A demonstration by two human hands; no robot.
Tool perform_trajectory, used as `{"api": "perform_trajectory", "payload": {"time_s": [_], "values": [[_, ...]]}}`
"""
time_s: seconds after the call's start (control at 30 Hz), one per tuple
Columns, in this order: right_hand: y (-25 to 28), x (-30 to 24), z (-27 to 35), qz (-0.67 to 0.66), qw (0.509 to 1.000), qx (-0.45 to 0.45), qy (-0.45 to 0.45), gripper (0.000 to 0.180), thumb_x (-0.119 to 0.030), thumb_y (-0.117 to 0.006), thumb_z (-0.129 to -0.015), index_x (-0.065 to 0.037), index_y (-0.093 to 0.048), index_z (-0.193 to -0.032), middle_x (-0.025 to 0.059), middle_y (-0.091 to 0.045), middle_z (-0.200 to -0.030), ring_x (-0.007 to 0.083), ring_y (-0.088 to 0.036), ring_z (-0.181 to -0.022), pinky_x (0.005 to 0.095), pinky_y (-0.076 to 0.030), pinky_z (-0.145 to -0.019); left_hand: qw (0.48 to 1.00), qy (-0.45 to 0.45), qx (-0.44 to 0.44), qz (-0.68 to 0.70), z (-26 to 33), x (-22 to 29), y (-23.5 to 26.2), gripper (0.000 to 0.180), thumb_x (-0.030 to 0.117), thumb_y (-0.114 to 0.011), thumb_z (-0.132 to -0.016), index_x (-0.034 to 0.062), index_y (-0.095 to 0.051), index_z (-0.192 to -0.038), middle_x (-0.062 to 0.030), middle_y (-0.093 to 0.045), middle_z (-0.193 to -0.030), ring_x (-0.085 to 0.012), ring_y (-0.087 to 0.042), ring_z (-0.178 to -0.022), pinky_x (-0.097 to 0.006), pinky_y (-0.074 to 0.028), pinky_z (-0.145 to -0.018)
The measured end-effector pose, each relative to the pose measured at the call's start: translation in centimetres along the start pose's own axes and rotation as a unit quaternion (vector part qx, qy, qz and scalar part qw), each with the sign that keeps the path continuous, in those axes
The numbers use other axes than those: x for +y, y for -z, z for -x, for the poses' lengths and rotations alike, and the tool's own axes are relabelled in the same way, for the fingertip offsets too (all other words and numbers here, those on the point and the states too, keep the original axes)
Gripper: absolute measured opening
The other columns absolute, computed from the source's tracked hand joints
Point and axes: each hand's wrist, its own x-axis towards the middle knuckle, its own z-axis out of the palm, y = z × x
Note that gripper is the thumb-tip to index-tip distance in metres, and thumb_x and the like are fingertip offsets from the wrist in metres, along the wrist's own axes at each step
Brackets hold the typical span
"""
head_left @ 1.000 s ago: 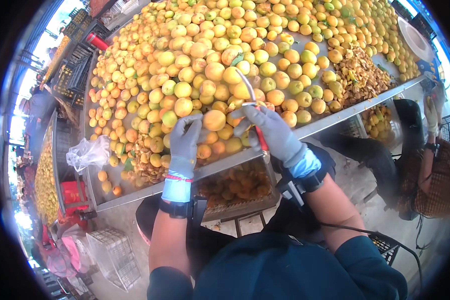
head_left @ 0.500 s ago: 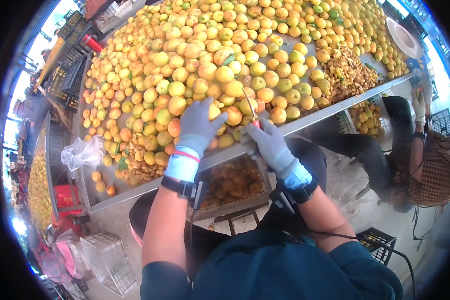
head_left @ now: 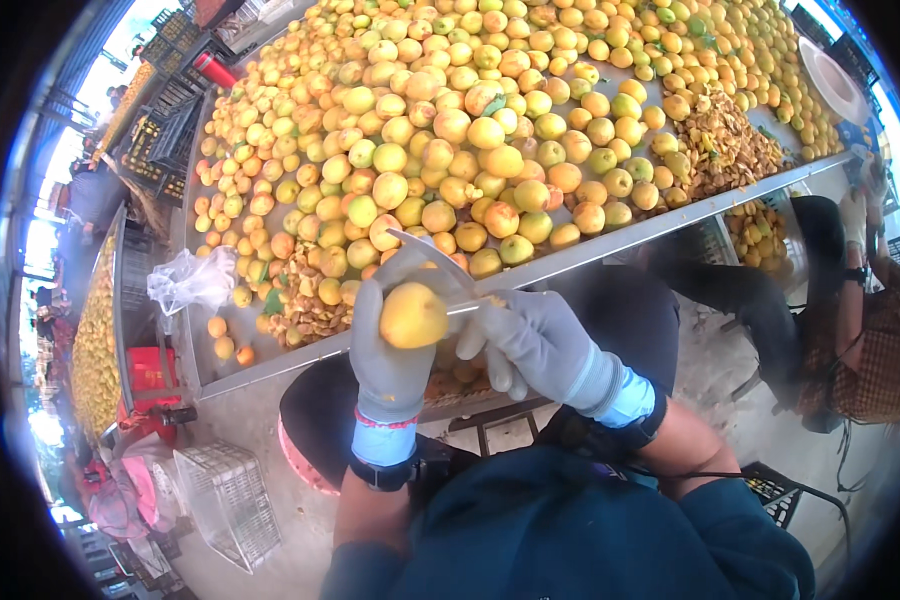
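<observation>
My left hand point(head_left: 388, 352), in a grey glove, is closed around a yellow-orange round fruit point(head_left: 413, 314) held just in front of the table edge. In my right hand point(head_left: 542, 342), also grey-gloved, is a knife point(head_left: 432, 262) whose blade lies across the top of that fruit. Behind both hands, a big metal table point(head_left: 610, 238) carries a heap of the same yellow and orange fruits point(head_left: 450, 150).
Piles of pits and scraps point(head_left: 720, 145) lie on the table at right, with more scraps point(head_left: 305, 315) at left beside a clear plastic bag point(head_left: 190, 282). Another person point(head_left: 860, 330) sits at right. A wire basket point(head_left: 228, 500) and a red box point(head_left: 150, 372) stand lower left.
My left hand picked a fruit off the pile and drew it back toward me over the table edge. My right hand brought the knife onto it.
</observation>
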Motion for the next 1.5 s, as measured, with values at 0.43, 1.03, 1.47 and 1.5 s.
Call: {"api": "perform_trajectory", "payload": {"time_s": [0.43, 1.03, 1.47, 1.5], "values": [[-5.2, 0.1, 2.4, 0.188, 0.973, 0.048, 0.128, 0.033, -0.033, -0.058, -0.095, -0.001, -0.062, -0.087, 0.014, -0.057, -0.061, 0.0311, -0.06, -0.06, 0.036, -0.046, -0.055, 0.999, -0.021, 0.046, 0.013, 4.2, 3.3, 1.2, 0.034, 0.024, -0.041, -0.1, -0.0051, -0.058, -0.107, -0.0134, -0.067, -0.096, -0.0202, -0.065, -0.083, -0.032, -0.053, -0.077], [-4.0, 0.9, 3.4, -0.085, 0.996, -0.015, -0.028, 0.055, -0.049, -0.036, -0.102, -0.003, -0.061, -0.086, 0.0023, -0.053, -0.052, 0.0081, -0.048, -0.041, 0.0213, -0.039, -0.04, 0.967, 0.053, 0.043, 0.246, 1.5, 4.0, -0.4, 0.052, 0.029, -0.042, -0.1, -0.0013, -0.035, -0.142, -0.021, -0.04, -0.144, -0.034, -0.041, -0.132, -0.045, -0.04, -0.107], [-5.4, 0.3, 4.6, 0.034, 0.995, 0.066, 0.06, 0.029, -0.027, -0.058, -0.094, 0.002, -0.06, -0.089, 0.013, -0.059, -0.069, 0.019, -0.061, -0.061, 0.0299, -0.047, -0.056, 0.953, 0.082, -0.052, 0.287, 3.6, 5.1, -1.7, 0.066, 0.034, -0.052, -0.096, -0.0031, -0.028, -0.145, -0.0231, -0.043, -0.14, -0.0343, -0.047, -0.128, -0.044, -0.041, -0.106], [-5.3, 0.5, 4.7, 0.037, 0.995, 0.081, 0.048, 0.028, -0.026, -0.059, -0.093, 0.002, -0.059, -0.088, 0.0136, -0.058, -0.069, 0.021, -0.06, -0.06, 0.0305, -0.046, -0.056, 0.95, 0.066, -0.045, 0.302, 3.6, 4.7, -1.6, 0.065, 0.032, -0.053, -0.096, -0.0033, -0.028, -0.145, -0.023, -0.042, -0.141, -0.0345, -0.046, -0.129, -0.045, -0.038, -0.108]]}}
